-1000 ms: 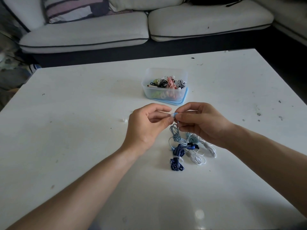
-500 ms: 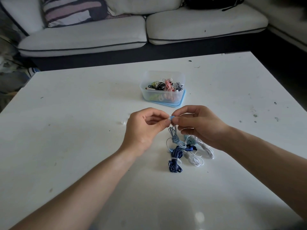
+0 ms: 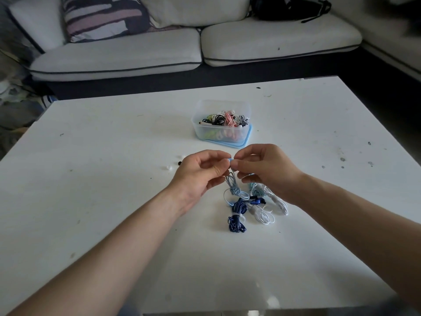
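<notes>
White table, pale sofa behind.

Item: pale blue earphone, held above the table's middle, with its thin cable hanging to the tabletop. Left hand and right hand both pinch the bud between thumb and forefinger.

Handling, as judged: very light, limp cord, small smooth bud. Best taken at the bud or the tied coil.

Clear tub at 12 o'clock holds coiled earphones in mixed colours. Dark blue coil and white coils lie at 6 o'clock.
</notes>
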A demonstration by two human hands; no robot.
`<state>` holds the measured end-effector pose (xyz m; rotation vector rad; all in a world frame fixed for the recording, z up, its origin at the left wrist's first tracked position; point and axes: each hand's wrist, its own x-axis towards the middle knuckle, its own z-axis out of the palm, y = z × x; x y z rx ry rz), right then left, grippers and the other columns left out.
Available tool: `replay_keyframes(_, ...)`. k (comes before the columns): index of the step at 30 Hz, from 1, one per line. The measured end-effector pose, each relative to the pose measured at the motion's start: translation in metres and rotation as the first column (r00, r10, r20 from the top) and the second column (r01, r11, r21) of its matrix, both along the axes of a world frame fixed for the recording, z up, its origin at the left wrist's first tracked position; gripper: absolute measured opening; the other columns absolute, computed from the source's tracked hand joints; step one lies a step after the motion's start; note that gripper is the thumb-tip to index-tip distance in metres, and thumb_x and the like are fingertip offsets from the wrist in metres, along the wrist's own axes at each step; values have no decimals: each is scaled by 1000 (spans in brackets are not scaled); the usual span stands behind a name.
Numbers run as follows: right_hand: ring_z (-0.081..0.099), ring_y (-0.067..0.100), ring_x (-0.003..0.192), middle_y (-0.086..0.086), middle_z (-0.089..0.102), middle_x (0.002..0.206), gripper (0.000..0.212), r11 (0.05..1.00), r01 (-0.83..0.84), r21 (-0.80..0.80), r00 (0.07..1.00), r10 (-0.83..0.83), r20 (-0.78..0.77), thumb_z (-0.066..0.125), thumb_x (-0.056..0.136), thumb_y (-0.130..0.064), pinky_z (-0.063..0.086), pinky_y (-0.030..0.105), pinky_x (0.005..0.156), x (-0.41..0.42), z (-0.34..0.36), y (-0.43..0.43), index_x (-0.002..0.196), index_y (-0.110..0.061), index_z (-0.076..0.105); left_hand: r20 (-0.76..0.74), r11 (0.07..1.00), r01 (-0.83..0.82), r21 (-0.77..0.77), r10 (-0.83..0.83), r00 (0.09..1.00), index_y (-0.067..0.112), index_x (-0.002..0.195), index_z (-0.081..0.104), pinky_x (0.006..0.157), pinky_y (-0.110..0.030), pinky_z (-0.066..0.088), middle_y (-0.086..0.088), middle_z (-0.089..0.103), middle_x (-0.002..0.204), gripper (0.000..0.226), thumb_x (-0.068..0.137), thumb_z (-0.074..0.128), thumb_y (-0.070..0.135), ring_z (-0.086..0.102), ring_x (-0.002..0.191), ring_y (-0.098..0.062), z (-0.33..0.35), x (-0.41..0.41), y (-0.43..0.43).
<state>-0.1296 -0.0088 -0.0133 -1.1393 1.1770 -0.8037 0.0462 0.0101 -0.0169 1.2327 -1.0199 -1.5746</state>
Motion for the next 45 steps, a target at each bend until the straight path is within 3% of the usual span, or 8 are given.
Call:
replay_keyframes(3,64,16,72,6,72,88,8,1000,8,-16,996,-9,-91,72,88,-11,54,32,67,2,-3,-1,95,-13,70,16,1000,-24,9,24,1000,12,95,66,64,-21,55,-5,72,84,12,85,68,6,67,70,-11,0,1,-2)
replay_keyframes(6,61,13,82,0,67,108,32,991,-120,-67,922,86,-376,63,88,-9,50,29,74,2,-9,-1,118,-23,63,-7,996,-92,11,92,996,10,96,64,64,-20,54,-6,74,87,12,87,67,4,67,69,-12,-2,3,-3)
replay_keyframes(10,58,9,92,-8,59,115,55,947,-308,-87,765,193,-614,77,80,-35,45,27,82,8,-19,5,130,-35,54,-36,995,-95,5,95,995,7,104,67,65,-19,55,-7,74,87,19,86,68,4,65,69,-11,-4,2,-3)
replay_keyframes(14,62,13,91,-9,64,104,34,937,-325,-129,758,176,-628,76,78,-52,50,32,82,14,-23,0,107,-42,60,-100,994,-109,6,109,989,5,101,70,65,-18,56,-6,74,83,17,84,68,4,65,66,-9,0,-1,-1)
replay_keyframes(18,60,14,81,-8,65,89,14,913,-370,-173,720,164,-674,74,84,-43,44,27,71,12,-23,0,78,-38,62,-144,993,-119,19,121,982,5,100,68,67,-19,57,-9,74,88,16,84,68,4,67,69,-11,6,-1,2)
replay_keyframes(24,61,13,62,4,73,79,31,928,-271,-254,801,72,-595,70,89,-45,52,31,66,7,11,-16,81,-15,72,-36,977,-198,-75,196,980,12,96,71,68,-22,55,-5,74,86,18,80,75,6,69,77,-14,27,10,-5)
replay_keyframes(37,60,11,59,1,72,71,24,909,-42,-414,932,-113,-345,77,84,-38,52,29,60,46,76,-134,82,-13,76,237,893,-223,-392,332,913,21,99,71,69,-26,54,7,73,87,14,86,73,23,66,78,-7,74,30,-122)
replay_keyframes(45,71,13,62,-1,75,72,24,924,-180,-338,808,-57,-586,72,88,-41,52,24,54,66,25,-191,83,-17,71,567,887,-121,-446,385,728,23,90,68,67,-19,48,9,71,85,18,78,80,31,66,79,-4,22,50,-184)
